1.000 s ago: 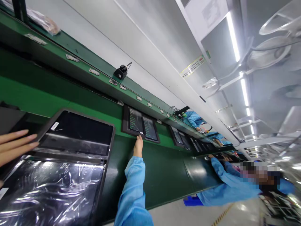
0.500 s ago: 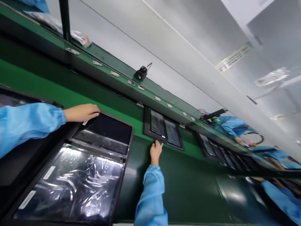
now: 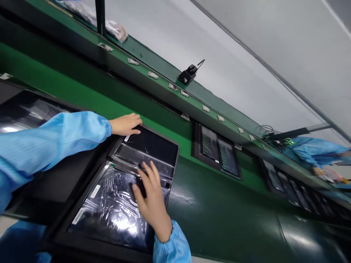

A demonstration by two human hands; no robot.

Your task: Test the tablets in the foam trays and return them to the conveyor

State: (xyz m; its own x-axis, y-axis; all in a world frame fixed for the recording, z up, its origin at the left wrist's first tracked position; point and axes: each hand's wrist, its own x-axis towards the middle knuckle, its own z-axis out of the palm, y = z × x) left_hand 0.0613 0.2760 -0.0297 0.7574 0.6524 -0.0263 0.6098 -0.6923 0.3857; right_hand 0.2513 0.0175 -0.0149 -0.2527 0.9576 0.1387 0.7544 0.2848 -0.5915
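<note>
A black tray (image 3: 109, 245) in front of me holds two dark screen panels. The lower panel (image 3: 105, 208) is the larger; wrinkled clear film with white labels covers it. Above it lies a smaller, dark glossy panel (image 3: 157, 146). At that panel's upper left corner rests my left hand (image 3: 126, 125), fingers stretched along the edge and thumb apart on the surface. Over the seam between both panels, my right hand (image 3: 152, 199) is spread with nothing in it. Whether its fingertips touch the film I cannot tell.
Another dark panel (image 3: 33, 109) lies at left. Farther along the green bench (image 3: 214, 212) sits a tray (image 3: 196, 146) with two striped panels, then more trays (image 3: 287, 190). A shelf (image 3: 161, 82) above carries a small black device (image 3: 188, 74). A co-worker's blue sleeve (image 3: 304, 149) shows at right.
My right hand has left the edge of the two-panel tray and come back over the large film-covered panel, fingers now spread. My left hand stays at the smaller panel's corner. The view has shifted.
</note>
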